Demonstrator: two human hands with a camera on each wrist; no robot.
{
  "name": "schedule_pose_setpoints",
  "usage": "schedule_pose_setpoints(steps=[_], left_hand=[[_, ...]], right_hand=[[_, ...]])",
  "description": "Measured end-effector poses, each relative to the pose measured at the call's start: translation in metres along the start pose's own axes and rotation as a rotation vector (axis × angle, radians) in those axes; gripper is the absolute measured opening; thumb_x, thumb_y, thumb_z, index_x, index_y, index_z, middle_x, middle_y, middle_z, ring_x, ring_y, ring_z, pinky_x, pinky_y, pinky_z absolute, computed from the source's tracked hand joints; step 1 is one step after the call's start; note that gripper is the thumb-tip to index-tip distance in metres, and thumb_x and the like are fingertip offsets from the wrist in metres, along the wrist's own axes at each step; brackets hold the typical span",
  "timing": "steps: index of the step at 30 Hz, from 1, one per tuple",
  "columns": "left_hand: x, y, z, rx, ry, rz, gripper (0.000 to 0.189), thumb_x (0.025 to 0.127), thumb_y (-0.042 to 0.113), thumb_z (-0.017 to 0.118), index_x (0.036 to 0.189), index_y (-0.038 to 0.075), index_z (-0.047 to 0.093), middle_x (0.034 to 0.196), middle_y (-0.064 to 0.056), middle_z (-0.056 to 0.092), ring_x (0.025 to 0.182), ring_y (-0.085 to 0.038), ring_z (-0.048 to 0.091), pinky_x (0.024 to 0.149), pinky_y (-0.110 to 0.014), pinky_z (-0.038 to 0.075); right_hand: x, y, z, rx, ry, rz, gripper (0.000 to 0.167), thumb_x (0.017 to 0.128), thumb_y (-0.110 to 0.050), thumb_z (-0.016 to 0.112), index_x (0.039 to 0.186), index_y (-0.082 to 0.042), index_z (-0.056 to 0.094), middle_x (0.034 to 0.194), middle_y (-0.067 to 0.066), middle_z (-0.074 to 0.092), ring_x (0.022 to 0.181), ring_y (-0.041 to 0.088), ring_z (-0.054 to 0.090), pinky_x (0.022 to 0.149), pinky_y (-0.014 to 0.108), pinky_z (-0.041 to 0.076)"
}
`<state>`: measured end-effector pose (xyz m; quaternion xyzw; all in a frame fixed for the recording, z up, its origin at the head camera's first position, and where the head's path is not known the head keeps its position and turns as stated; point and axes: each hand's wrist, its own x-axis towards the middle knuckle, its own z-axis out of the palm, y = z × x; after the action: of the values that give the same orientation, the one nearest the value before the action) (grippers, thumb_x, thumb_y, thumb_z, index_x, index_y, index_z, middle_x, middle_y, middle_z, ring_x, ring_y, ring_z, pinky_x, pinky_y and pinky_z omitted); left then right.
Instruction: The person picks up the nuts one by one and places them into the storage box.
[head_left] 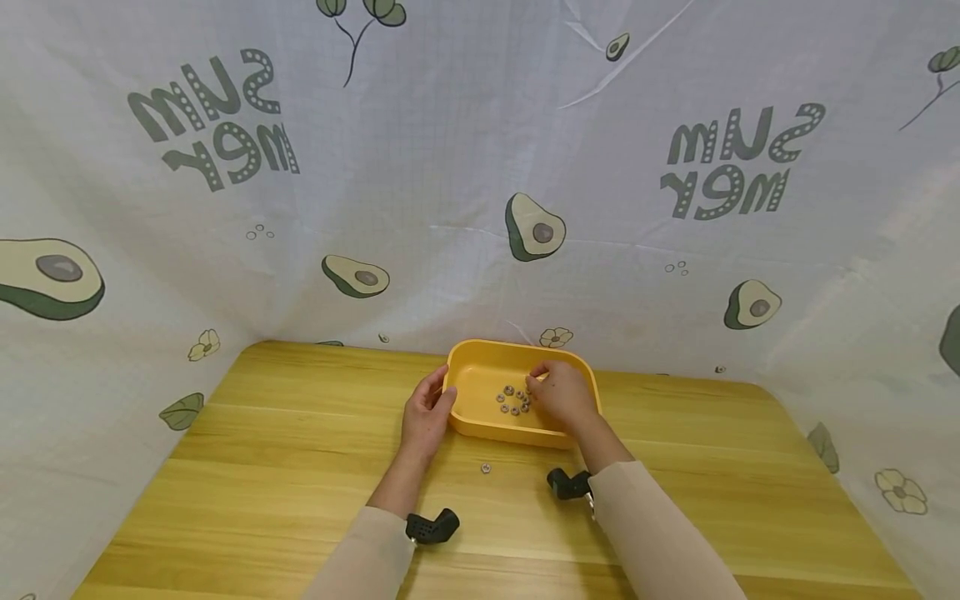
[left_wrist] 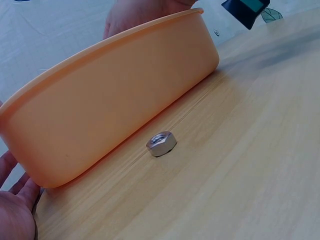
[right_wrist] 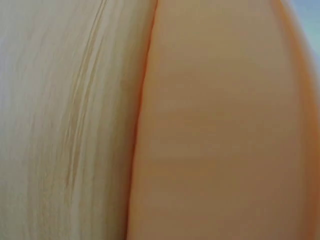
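A yellow plastic tray with rounded corners stands on the table. My left hand holds its left end, the thumb at the rim and the fingers along the outer wall. Inside the tray several small metal nuts lie in a rough ring. My right hand reaches in over the right side, with curled fingertips at a nut beside the ring. In the right wrist view only the tray's outer wall and the table show. One more hex nut lies on the table before the tray.
The wooden table runs to a white curtain printed with avocados, close behind the tray. Black wrist cameras sit on both wrists, between the forearms and near the loose nut.
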<state>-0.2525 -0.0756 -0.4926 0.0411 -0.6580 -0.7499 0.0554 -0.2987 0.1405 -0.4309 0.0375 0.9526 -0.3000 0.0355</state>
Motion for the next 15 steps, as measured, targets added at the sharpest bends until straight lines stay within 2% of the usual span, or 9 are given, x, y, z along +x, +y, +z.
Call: schedule_pose_setpoints(steps=[5,9,12,15], left_hand=[[0.002,-0.003,-0.001,0.016,0.004,-0.002,0.045,0.103,0.016,0.058,0.147,0.009,0.054,0.152,-0.017,0.052,0.142,-0.037,0.049,0.116,-0.049,0.045],[0.003,-0.004,-0.001,0.018,0.013,-0.008,0.045,0.102,0.017,0.06,0.147,0.01,0.055,0.152,-0.016,0.053,0.141,-0.036,0.05,0.116,-0.049,0.045],[0.002,-0.003,0.0,0.022,0.015,-0.006,0.045,0.102,0.018,0.06,0.147,0.01,0.055,0.151,-0.016,0.054,0.141,-0.035,0.05,0.115,-0.049,0.045],[0.002,-0.003,0.0,0.025,0.01,0.001,0.045,0.103,0.018,0.06,0.147,0.01,0.055,0.151,-0.016,0.054,0.141,-0.036,0.05,0.115,-0.048,0.045]], right_hand=[[-0.013,-0.007,-0.005,0.052,0.008,-0.063,0.024,0.098,-0.028,0.066,0.112,-0.008,0.071,0.083,0.006,0.071,0.066,0.017,0.059,0.057,0.027,0.045],[-0.029,-0.015,-0.009,0.089,0.007,-0.118,0.023,0.098,-0.027,0.067,0.112,-0.01,0.07,0.081,0.008,0.069,0.057,0.017,0.053,0.049,0.026,0.041],[-0.043,-0.02,-0.008,0.115,-0.002,-0.147,0.021,0.098,-0.026,0.068,0.11,-0.01,0.07,0.079,0.011,0.071,0.055,0.016,0.053,0.046,0.025,0.039],[-0.055,-0.025,-0.006,0.133,0.001,-0.171,0.018,0.097,-0.026,0.07,0.107,-0.011,0.072,0.074,0.008,0.07,0.056,0.015,0.054,0.047,0.024,0.039]])
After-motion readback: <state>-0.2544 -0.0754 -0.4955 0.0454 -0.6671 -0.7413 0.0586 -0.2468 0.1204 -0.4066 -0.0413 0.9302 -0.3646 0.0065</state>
